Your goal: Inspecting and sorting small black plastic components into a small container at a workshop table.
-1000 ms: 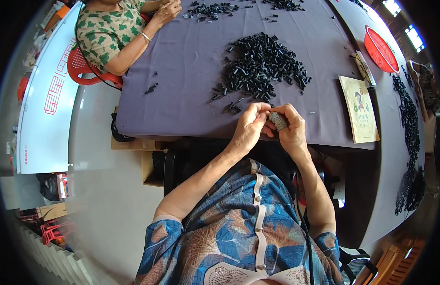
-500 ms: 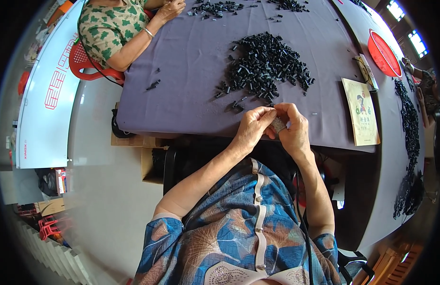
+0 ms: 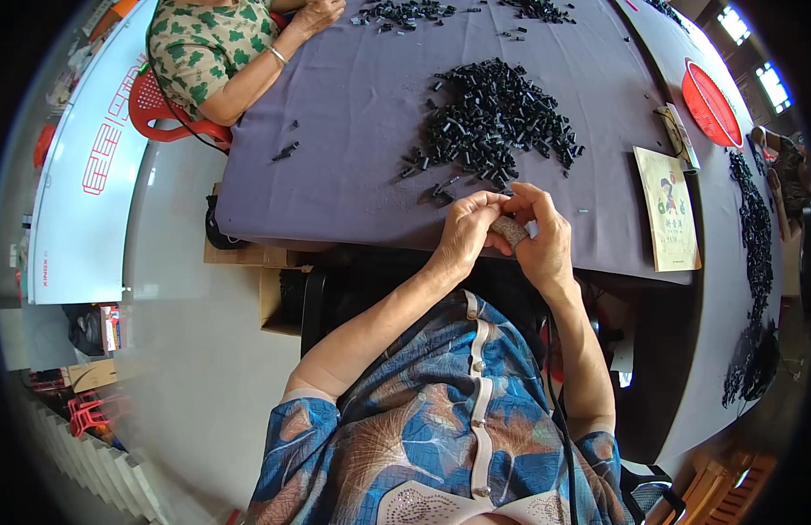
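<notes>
My left hand (image 3: 465, 232) and my right hand (image 3: 545, 243) meet at the table's near edge, fingertips pinched together. Whatever is between the tips is too small and covered to make out. A speckled tan band (image 3: 509, 230), apparently wrapped around a finger, shows between the two hands. Beside it, a small whitish piece (image 3: 532, 228) peeks out at my right hand's fingers. Just beyond my hands spreads a large heap of short black tube-like pieces (image 3: 502, 118), with a few strays at its near side.
Purple cloth covers the table (image 3: 335, 192). At right lie a yellowish printed packet (image 3: 666, 210), a long pale box (image 3: 678, 136) and a red basket (image 3: 712, 103). Another person (image 3: 221, 57) sits at far left. More black pieces (image 3: 754, 254) line the right-hand table.
My right hand's fingers have lifted and shifted slightly. The tan band now shows more of its length, and the whitish piece has come into sight. My left hand stays nearly in place.
</notes>
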Demonstrator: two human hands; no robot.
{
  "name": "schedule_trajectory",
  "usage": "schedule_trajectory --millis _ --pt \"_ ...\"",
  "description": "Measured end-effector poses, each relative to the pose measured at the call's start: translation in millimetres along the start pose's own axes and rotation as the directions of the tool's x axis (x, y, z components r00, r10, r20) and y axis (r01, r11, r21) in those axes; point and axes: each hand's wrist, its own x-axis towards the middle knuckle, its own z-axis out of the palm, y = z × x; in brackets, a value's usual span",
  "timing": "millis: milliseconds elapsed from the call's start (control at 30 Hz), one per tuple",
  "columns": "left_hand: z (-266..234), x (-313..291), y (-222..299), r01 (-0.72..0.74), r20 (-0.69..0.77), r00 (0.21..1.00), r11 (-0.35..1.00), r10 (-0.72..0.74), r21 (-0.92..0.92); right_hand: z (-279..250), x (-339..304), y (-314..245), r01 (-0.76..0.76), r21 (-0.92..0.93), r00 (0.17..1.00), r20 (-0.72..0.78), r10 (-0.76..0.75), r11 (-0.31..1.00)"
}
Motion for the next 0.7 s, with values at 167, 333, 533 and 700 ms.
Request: schedule_trajectory --millis 167,333,533,700 --pt "3 0 4 0.041 -0.029 0.999 0.998 -0.043 -0.055 -6 -1 4 -0.024 0.075 0.999 0.045 0.021 0.997" --pt "-6 3 -3 0.023 0.033 0.999 0.987 -0.029 0.156 -4 -5 5 -0.145 0.246 0.989 0.020 0.145 0.958" --pt "-7 -1 6 -0.005 0.145 0.989 0.979 -0.026 0.205 2 -8 11 -0.201 0.411 0.977 0.017 0.213 0.889" --pt "-13 -2 -2 -0.196 0.082 0.981 0.854 0.178 0.483 4 -5 4 -0.182 0.421 0.983 0.049 0.178 0.889"
